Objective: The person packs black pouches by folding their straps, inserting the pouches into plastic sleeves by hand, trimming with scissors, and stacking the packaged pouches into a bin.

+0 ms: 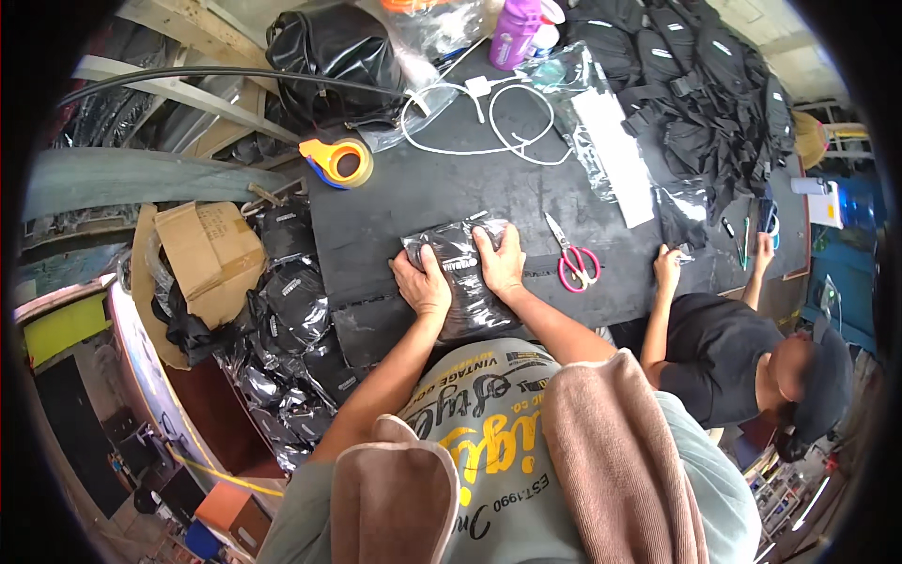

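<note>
A black bundle in glossy clear plastic (462,287) lies at the near edge of the dark table, close to my body. My left hand (423,284) grips its left side, thumb on top. My right hand (500,258) holds the far right part in the same way, thumb over the top and fingers curled round the edge. What the fingers touch underneath is hidden. To the right of my right hand lie scissors with pink handles (580,269), their blades pointing away from me.
An orange tape dispenser (340,162) sits far left, a white cable (442,146) beyond the bundle. Clear plastic bags (615,155) and piled black bags (700,80) lie at right. A co-worker (719,362) works there. Wrapped black packages (291,301) and a cardboard box (209,258) stand left.
</note>
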Demonstrator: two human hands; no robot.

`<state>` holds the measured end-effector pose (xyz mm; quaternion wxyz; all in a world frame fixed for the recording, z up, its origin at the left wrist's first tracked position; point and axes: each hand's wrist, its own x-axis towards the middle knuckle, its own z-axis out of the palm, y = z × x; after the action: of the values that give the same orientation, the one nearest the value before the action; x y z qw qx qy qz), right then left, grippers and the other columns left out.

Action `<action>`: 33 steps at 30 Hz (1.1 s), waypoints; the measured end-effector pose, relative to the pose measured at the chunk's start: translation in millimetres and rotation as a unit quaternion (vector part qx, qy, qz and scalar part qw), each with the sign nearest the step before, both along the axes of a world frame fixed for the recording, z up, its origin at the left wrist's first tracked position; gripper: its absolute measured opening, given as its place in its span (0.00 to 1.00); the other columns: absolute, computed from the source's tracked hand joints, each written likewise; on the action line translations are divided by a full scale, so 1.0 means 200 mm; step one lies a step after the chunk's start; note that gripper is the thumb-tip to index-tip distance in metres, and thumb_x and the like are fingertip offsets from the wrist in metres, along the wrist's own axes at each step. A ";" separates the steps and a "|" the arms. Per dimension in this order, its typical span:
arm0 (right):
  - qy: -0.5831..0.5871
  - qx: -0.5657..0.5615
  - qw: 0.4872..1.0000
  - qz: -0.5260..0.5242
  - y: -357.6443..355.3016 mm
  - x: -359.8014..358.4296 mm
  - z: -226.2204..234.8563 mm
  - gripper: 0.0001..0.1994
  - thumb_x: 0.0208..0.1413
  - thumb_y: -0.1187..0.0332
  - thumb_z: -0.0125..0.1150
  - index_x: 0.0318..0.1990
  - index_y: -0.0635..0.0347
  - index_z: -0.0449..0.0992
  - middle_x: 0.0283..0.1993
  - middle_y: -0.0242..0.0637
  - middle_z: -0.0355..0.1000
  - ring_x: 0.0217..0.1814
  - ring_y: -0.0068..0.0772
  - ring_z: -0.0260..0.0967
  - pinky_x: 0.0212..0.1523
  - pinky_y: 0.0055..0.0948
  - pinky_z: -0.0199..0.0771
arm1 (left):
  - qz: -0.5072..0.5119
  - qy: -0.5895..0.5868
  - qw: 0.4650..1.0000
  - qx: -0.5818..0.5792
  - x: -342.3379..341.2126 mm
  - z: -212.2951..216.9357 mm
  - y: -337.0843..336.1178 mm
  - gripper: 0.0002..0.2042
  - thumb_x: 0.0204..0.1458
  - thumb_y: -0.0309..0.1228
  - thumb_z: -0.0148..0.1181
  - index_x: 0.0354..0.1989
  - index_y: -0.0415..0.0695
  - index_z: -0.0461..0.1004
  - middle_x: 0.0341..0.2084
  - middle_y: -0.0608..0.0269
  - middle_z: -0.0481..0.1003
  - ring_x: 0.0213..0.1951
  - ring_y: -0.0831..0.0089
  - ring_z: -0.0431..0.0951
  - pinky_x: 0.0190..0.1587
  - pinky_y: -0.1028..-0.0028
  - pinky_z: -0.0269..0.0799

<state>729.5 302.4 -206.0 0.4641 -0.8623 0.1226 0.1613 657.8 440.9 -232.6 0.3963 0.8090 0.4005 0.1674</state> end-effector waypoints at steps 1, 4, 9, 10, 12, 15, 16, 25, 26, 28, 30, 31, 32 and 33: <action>-0.010 0.034 0.999 -0.014 -0.03 0.01 -0.03 0.38 0.60 0.36 0.65 0.63 0.61 0.71 0.60 0.51 0.73 0.63 0.54 0.71 0.67 0.47 0.65 | -0.002 0.025 1.000 -0.010 0.01 0.03 -0.01 0.30 0.66 0.57 0.54 0.57 0.38 0.71 0.51 0.42 0.73 0.56 0.41 0.74 0.59 0.46 0.68; -0.074 0.073 0.993 0.055 -0.27 -0.01 0.06 0.36 0.57 0.43 0.72 0.62 0.64 0.74 0.58 0.52 0.74 0.58 0.50 0.75 0.60 0.43 0.74 | 0.000 0.097 0.993 -0.066 0.02 0.11 0.01 0.35 0.66 0.64 0.48 0.62 0.43 0.71 0.59 0.48 0.72 0.62 0.44 0.73 0.63 0.43 0.65; -0.272 -0.315 0.906 0.076 -0.82 -0.20 0.13 0.42 0.44 0.45 0.80 0.62 0.59 0.71 0.54 0.42 0.72 0.59 0.50 0.70 0.59 0.52 0.68 | 0.047 0.038 0.982 -0.177 0.01 0.15 0.14 0.37 0.68 0.63 0.44 0.71 0.45 0.69 0.67 0.48 0.73 0.70 0.48 0.68 0.71 0.40 0.54; -0.253 -0.306 0.914 0.087 -0.90 -0.23 0.09 0.42 0.43 0.46 0.81 0.63 0.57 0.71 0.55 0.41 0.73 0.60 0.50 0.70 0.59 0.52 0.67 | 0.018 -0.028 0.977 -0.213 -0.07 0.07 0.23 0.33 0.68 0.60 0.45 0.70 0.47 0.70 0.66 0.50 0.73 0.69 0.48 0.69 0.70 0.44 0.57; -0.201 -0.313 0.922 0.112 -1.00 -0.22 0.06 0.40 0.43 0.52 0.79 0.64 0.52 0.71 0.57 0.40 0.73 0.60 0.47 0.70 0.60 0.50 0.66 | -0.078 -0.018 0.990 -0.119 -0.18 0.04 0.35 0.26 0.68 0.52 0.50 0.68 0.51 0.72 0.64 0.54 0.75 0.66 0.48 0.71 0.68 0.50 0.62; -0.237 -0.305 0.916 0.113 -1.10 -0.08 -0.03 0.38 0.44 0.54 0.77 0.65 0.52 0.71 0.58 0.41 0.74 0.60 0.46 0.71 0.61 0.50 0.65 | -0.224 0.105 0.951 0.188 -0.32 0.13 0.34 0.25 0.54 0.34 0.69 0.63 0.55 0.77 0.58 0.61 0.75 0.67 0.55 0.69 0.69 0.49 0.60; -0.248 -0.303 0.913 0.116 -1.13 -0.02 -0.04 0.37 0.45 0.55 0.75 0.65 0.51 0.71 0.57 0.41 0.75 0.60 0.46 0.72 0.61 0.50 0.65 | -0.252 0.100 0.938 0.214 -0.35 0.15 0.33 0.23 0.53 0.33 0.70 0.60 0.54 0.78 0.59 0.62 0.75 0.67 0.56 0.68 0.69 0.48 0.58; -0.288 -0.261 0.852 0.352 -1.13 0.04 -0.03 0.16 0.59 0.60 0.68 0.52 0.51 0.81 0.53 0.37 0.73 0.58 0.46 0.69 0.55 0.46 0.67 | -0.291 0.122 0.908 0.277 -0.37 0.22 0.39 0.05 0.61 0.32 0.63 0.44 0.50 0.79 0.50 0.56 0.81 0.56 0.56 0.79 0.64 0.48 0.64; -0.292 -0.291 0.853 0.319 -1.13 0.04 -0.05 0.12 0.59 0.60 0.68 0.47 0.53 0.80 0.53 0.38 0.72 0.57 0.46 0.68 0.54 0.46 0.67 | -0.307 0.152 0.918 0.201 -0.32 0.28 0.38 0.06 0.62 0.33 0.63 0.45 0.49 0.78 0.45 0.54 0.82 0.52 0.52 0.81 0.58 0.49 0.69; -0.323 -0.304 0.854 0.272 -1.08 0.05 -0.05 0.12 0.65 0.57 0.63 0.37 0.57 0.77 0.44 0.44 0.78 0.51 0.49 0.75 0.50 0.49 0.71 | -0.348 0.160 0.909 0.165 -0.33 0.39 0.42 0.10 0.63 0.38 0.63 0.44 0.46 0.78 0.35 0.49 0.84 0.42 0.44 0.85 0.44 0.51 0.78; -0.234 -0.306 0.876 0.291 -1.03 0.11 0.07 0.15 0.67 0.55 0.61 0.36 0.58 0.78 0.39 0.47 0.79 0.46 0.52 0.77 0.47 0.51 0.73 | -0.374 0.245 0.879 0.163 -0.35 0.50 0.52 0.10 0.63 0.40 0.63 0.41 0.46 0.80 0.36 0.49 0.85 0.43 0.44 0.84 0.45 0.51 0.78; -0.142 -0.309 0.888 0.308 -1.00 0.13 0.16 0.18 0.69 0.52 0.58 0.35 0.59 0.78 0.33 0.49 0.80 0.42 0.56 0.80 0.43 0.53 0.75 | -0.397 0.328 0.843 0.157 -0.35 0.55 0.57 0.11 0.62 0.41 0.64 0.39 0.46 0.81 0.37 0.49 0.85 0.45 0.45 0.84 0.47 0.51 0.78; -0.142 -0.309 0.889 0.306 -0.98 0.16 0.24 0.18 0.69 0.52 0.58 0.35 0.59 0.78 0.33 0.49 0.80 0.42 0.56 0.80 0.43 0.53 0.75 | -0.400 0.340 0.839 0.139 -0.35 0.60 0.62 0.14 0.64 0.42 0.62 0.34 0.43 0.83 0.32 0.52 0.84 0.39 0.50 0.85 0.44 0.55 0.78; -0.122 -0.276 0.890 0.341 -0.96 0.18 0.31 0.20 0.69 0.50 0.58 0.35 0.60 0.79 0.32 0.50 0.80 0.40 0.57 0.80 0.43 0.53 0.76 | -0.401 0.340 0.839 0.141 -0.32 0.64 0.63 0.14 0.64 0.42 0.62 0.34 0.43 0.83 0.32 0.52 0.84 0.39 0.50 0.85 0.44 0.55 0.78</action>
<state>764.8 110.2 -143.2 0.1346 -0.9573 -0.1973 0.1629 593.4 567.1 -104.7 0.1495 0.9521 0.1226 -0.2369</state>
